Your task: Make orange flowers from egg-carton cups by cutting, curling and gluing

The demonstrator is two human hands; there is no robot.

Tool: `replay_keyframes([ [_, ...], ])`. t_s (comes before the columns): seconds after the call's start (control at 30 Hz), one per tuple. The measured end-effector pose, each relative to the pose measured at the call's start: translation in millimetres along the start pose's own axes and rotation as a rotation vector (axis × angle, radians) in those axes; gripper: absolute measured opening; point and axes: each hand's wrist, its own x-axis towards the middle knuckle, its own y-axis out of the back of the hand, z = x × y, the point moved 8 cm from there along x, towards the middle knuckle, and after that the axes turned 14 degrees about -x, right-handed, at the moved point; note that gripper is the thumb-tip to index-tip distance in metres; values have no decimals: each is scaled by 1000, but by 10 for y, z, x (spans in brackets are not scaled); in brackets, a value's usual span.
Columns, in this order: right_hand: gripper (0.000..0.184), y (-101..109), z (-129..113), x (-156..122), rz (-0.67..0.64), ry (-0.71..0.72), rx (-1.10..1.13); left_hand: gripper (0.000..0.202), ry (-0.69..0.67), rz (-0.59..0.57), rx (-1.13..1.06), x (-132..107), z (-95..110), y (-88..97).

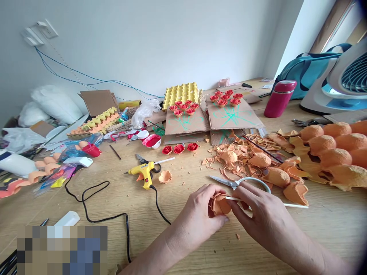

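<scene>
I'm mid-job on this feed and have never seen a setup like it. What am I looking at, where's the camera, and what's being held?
There's no machine here, just a person's two bare hands. The single picture comes from a camera worn on their head, facing forward and down. The left hand holds an orange, cup-shaped pulp flower; the right hand holds a thin, straight white stick, its tip at the flower. On the wood-grained tabletop lie a yellow plastic glue gun, pale-handled metal scissors, torn orange pulp scraps and three round red flowers. Behind, flat brown cardboard sheets carry more red flowers.
</scene>
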Motion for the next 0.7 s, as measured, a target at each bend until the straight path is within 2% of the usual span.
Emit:
replay_keyframes([
  [0.27,21,-22,55,-8,-18,-49,-14,44,-44,28,-18,-22,-6,-12],
  [0.5,19,-25,74,-19,-32,-81,39,23,-94,63,-59,-24,55,4],
  [0.7,28,68,-7,-7,30,-51,37,21,-119,137,-46,1,36,47],
])
